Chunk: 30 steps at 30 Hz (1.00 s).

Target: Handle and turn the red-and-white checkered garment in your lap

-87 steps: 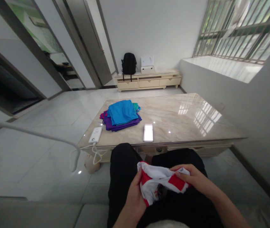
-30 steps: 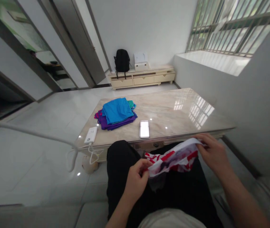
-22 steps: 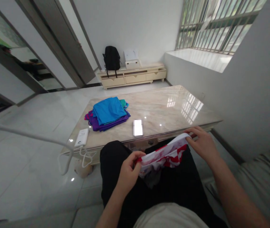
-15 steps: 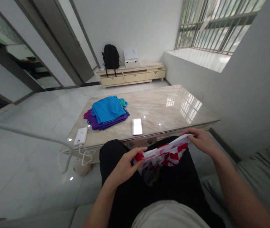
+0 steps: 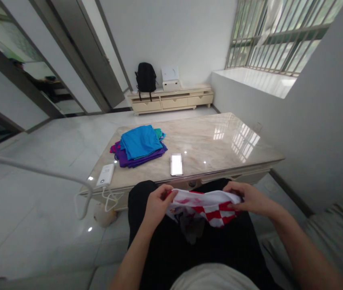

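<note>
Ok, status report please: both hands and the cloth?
Left hand and right hand grip red-white cloth, one end each. Cloth over lap, off the table. Nothing in the way.

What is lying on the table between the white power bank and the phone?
In the head view, only bare tabletop lies between power bank and phone; the folded clothes sit farther back.

I have both forearms reaching forward and slightly inward over my lap, elbows bent, wrists about level with each other. My left hand (image 5: pixel 157 203) is curled with the fingers (image 5: pixel 163 192) folded over and the thumb pinching against them. My right hand (image 5: pixel 245 198) is palm down, fingers closed in a grip, knuckles pointing toward the left one.
</note>
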Tool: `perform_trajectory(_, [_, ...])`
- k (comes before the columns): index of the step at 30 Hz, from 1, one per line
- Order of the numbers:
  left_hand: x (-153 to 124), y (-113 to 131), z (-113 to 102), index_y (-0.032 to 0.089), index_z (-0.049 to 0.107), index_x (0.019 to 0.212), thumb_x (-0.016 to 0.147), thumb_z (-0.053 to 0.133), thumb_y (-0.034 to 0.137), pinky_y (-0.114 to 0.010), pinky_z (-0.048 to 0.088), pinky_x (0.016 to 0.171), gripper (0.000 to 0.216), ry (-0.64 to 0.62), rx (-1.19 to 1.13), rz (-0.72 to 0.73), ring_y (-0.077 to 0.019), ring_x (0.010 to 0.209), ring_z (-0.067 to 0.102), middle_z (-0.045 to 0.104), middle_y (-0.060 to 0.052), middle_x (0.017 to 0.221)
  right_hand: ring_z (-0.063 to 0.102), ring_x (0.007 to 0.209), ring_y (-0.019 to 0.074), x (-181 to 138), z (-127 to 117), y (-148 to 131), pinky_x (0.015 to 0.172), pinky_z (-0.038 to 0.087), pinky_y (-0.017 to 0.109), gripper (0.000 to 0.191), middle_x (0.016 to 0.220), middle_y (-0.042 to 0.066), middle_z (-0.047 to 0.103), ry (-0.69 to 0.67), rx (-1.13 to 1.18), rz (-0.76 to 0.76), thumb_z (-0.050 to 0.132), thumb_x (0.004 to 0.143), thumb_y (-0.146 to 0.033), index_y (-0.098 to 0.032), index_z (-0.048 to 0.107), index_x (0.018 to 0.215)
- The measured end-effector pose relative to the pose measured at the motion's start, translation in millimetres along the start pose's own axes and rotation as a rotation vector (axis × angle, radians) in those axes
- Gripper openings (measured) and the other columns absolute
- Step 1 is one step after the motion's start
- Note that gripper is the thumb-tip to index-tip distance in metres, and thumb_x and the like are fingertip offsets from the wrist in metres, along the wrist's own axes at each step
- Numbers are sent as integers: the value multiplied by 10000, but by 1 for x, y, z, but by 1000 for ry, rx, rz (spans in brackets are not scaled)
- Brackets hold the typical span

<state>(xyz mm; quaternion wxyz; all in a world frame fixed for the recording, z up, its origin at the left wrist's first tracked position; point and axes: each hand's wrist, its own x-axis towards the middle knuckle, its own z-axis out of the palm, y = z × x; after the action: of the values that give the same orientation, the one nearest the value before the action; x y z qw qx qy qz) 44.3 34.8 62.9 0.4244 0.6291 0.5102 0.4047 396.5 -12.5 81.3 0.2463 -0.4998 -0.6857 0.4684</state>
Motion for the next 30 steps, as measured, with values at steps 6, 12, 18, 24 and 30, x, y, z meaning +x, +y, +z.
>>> perform_trajectory(6, [-1, -8, 1, 165, 623, 796, 844, 712, 503, -200, 348, 537, 352, 8, -134, -70, -102, 546, 488, 543, 47, 607, 581, 656, 159, -1, 5, 7, 665, 469, 290, 298, 942, 25, 772, 297, -301, 19, 627, 772, -224, -234, 781, 1027])
perform_trajectory(12, [-6, -9, 4, 188, 572, 804, 868, 670, 544, -201, 359, 549, 375, 82, -174, -78, -112, 561, 490, 539, 47, 623, 668, 750, 205, 2, 7, 9, 706, 509, 319, 358, 1017, 21, 788, 269, -315, 27, 561, 855, -271, -271, 770, 1145])
perform_trajectory(18, [-9, -12, -4, 182, 537, 806, 863, 674, 639, -187, 288, 506, 481, -150, -324, -177, -82, 515, 401, 480, 67, 603, 660, 1123, 252, 7, 9, 18, 862, 537, 334, 319, 1238, 81, 690, 271, -303, -125, 523, 898, -233, -262, 787, 1076])
perform_trajectory(24, [-10, -34, -8, 154, 561, 834, 692, 859, 622, -177, 306, 519, 574, -365, -495, -222, -69, 523, 451, 562, 42, 639, 686, 753, 189, 3, 10, 28, 673, 548, 303, 293, 1076, 65, 761, 325, -289, -40, 614, 862, -312, -252, 797, 1083])
perform_trajectory(30, [-11, -52, 15, 139, 571, 759, 573, 939, 585, -197, 373, 576, 607, -377, -545, -223, -94, 591, 506, 590, 27, 677, 740, 825, 219, -2, 8, 24, 727, 569, 310, 351, 1088, 30, 797, 298, -332, 37, 563, 906, -396, -289, 789, 1152])
